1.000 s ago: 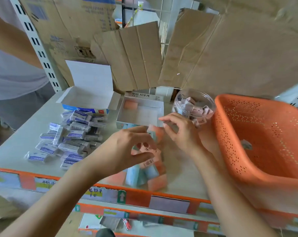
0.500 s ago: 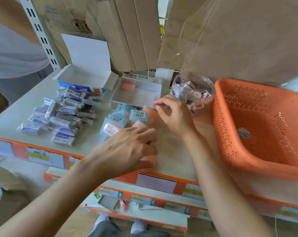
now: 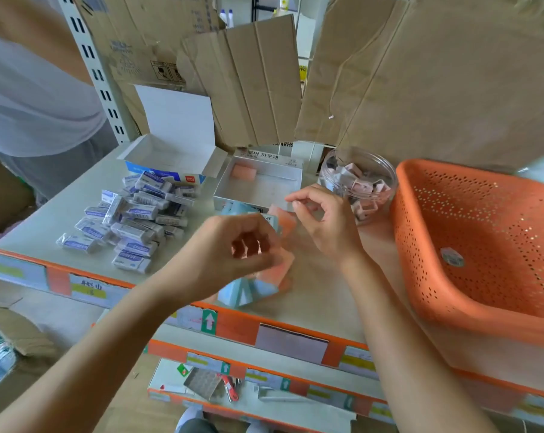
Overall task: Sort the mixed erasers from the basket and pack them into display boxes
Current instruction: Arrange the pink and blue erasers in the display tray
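pink-and-blue erasers (image 3: 248,292): likely light, rubbery, slick; pinch long sides | left hand (image 3: 233,248): curled, grasp unclear | right hand (image 3: 326,223): loosely curled, empty

Left hand (image 3: 230,250) and right hand (image 3: 326,225) hover, fingers curled, over blue and orange erasers (image 3: 247,292).
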Demonstrator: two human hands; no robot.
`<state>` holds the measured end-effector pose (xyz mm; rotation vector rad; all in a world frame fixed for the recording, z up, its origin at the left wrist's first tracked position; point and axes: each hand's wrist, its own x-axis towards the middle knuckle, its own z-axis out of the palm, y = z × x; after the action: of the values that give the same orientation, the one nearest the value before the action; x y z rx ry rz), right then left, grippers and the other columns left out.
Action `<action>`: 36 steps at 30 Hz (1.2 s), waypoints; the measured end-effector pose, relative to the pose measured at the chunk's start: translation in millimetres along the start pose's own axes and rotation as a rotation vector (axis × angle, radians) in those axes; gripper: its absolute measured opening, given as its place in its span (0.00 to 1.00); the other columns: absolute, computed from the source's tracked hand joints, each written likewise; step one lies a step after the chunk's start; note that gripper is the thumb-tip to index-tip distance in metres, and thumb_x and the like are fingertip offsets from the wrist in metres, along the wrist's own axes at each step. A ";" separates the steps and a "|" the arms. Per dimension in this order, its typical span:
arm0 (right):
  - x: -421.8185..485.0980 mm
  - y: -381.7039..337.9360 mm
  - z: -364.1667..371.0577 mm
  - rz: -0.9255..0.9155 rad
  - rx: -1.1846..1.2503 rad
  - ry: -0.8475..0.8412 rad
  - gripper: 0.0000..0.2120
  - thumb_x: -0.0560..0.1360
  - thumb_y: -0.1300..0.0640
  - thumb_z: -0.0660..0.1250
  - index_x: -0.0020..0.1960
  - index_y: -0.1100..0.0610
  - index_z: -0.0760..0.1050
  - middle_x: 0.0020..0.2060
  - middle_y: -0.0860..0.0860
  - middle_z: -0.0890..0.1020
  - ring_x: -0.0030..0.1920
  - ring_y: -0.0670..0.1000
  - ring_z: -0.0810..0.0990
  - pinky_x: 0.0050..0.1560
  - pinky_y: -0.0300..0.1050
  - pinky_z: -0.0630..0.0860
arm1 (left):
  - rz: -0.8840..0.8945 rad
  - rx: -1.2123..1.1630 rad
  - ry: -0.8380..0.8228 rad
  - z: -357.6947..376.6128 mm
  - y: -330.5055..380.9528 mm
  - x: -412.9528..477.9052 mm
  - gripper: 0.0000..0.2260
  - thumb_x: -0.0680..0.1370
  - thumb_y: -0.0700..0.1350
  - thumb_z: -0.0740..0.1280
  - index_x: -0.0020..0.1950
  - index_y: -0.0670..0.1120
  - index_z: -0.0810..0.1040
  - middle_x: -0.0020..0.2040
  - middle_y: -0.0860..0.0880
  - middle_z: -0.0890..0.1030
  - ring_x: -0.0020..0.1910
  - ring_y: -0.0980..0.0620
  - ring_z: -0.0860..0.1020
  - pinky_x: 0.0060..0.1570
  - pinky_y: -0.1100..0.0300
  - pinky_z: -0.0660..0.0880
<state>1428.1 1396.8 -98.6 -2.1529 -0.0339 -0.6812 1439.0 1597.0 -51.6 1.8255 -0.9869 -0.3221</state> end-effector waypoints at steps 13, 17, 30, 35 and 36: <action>-3.7 -36.9 6.7 0.235 0.659 -0.201 0.06 0.72 0.60 0.67 0.48 0.55 0.78 0.33 0.48 0.81 0.32 0.48 0.78 0.33 0.38 0.75 | -0.275 -0.624 0.364 -7.8 -17.9 24.7 0.09 0.65 0.43 0.70 0.42 0.41 0.76 0.32 0.50 0.80 0.32 0.55 0.78 0.38 0.65 0.78; -2.3 -33.3 8.8 0.276 0.563 -0.126 0.05 0.73 0.61 0.68 0.44 0.51 0.79 0.30 0.48 0.80 0.31 0.48 0.78 0.33 0.48 0.75 | -0.306 -0.549 0.307 -12.3 -23.1 31.2 0.13 0.66 0.45 0.70 0.49 0.43 0.78 0.37 0.48 0.81 0.35 0.54 0.80 0.41 0.63 0.78; 36.6 -15.4 15.3 -0.004 -0.177 -0.044 0.14 0.66 0.59 0.76 0.52 0.57 0.81 0.40 0.48 0.77 0.37 0.46 0.77 0.41 0.38 0.74 | -0.257 -0.098 0.390 -33.7 -51.9 64.0 0.09 0.76 0.40 0.66 0.56 0.45 0.78 0.51 0.50 0.81 0.48 0.55 0.79 0.48 0.67 0.75; 76.8 0.5 29.3 0.084 -0.393 -0.151 0.14 0.69 0.55 0.74 0.52 0.58 0.81 0.44 0.51 0.80 0.43 0.51 0.78 0.44 0.43 0.71 | -0.275 0.419 0.307 -43.6 -62.4 73.9 0.20 0.77 0.44 0.64 0.69 0.45 0.69 0.66 0.46 0.73 0.60 0.47 0.74 0.55 0.63 0.66; 83.6 2.7 33.8 0.101 -0.421 -0.184 0.14 0.69 0.54 0.74 0.53 0.57 0.81 0.46 0.52 0.81 0.46 0.52 0.78 0.46 0.43 0.71 | -0.269 0.456 0.284 -44.1 -62.7 76.0 0.21 0.77 0.44 0.64 0.70 0.45 0.69 0.66 0.46 0.73 0.59 0.47 0.74 0.53 0.63 0.66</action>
<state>1515.5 1402.7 -76.8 -2.5966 0.1301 -0.4579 1544.0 1579.4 -69.2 2.3483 -0.6486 0.0112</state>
